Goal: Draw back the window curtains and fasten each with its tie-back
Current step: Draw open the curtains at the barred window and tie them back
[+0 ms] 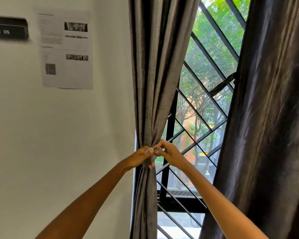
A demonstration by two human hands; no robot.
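Note:
The grey left curtain (155,69) is gathered into a narrow bunch at the left edge of the window. A grey tie-back (153,150) wraps the bunch at its waist. My left hand (141,156) grips one end of the tie-back against the curtain. My right hand (168,153) pinches the other end right beside it, and the two hands touch. The dark right curtain (266,126) hangs at the right, with a dark tie-back strap (223,84) running from it across the window.
A black diagonal window grille (202,94) shows between the curtains, trees and buildings behind it. A white wall (59,135) at the left carries a printed paper sheet (66,49) and a black label plate (8,29).

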